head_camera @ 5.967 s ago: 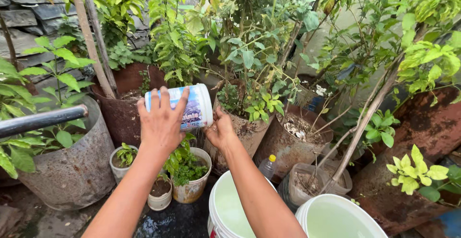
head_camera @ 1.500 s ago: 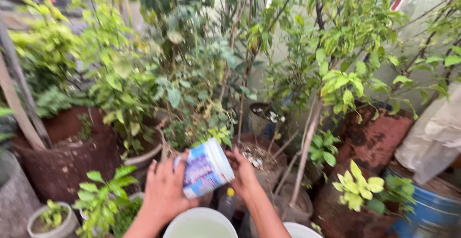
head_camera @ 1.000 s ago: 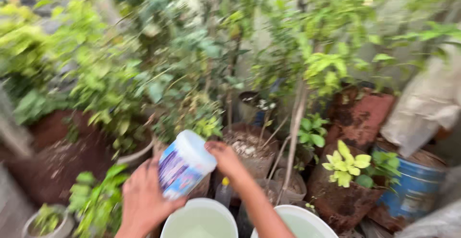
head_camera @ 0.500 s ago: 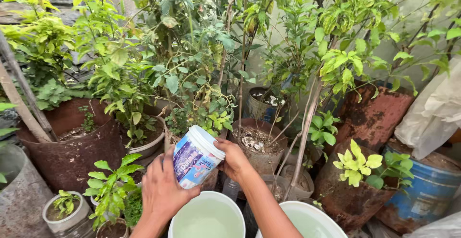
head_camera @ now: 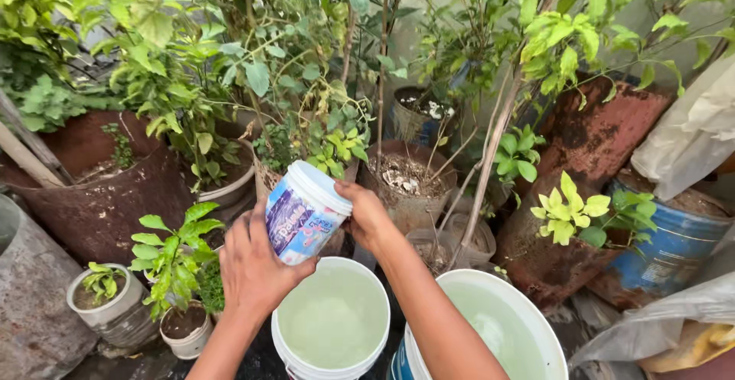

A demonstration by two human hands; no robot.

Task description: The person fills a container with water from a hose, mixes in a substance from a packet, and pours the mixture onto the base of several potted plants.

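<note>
One jar [head_camera: 305, 211], two hands, two buckets [head_camera: 331, 349]

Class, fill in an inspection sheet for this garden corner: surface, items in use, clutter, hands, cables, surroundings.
Surface: dark ground, barely visible between containers.
Items in use: white tub with blue-purple label, tilted above a white bucket of pale water; second white bucket beside it.
Clutter: rusty drum, small potted seedling, blue drum, plastic sheeting.
Hands: left hand in a grip on the tub's body; right hand at its rim.
Cables: nothing seen.
Surroundings: dense potted plants.
</note>
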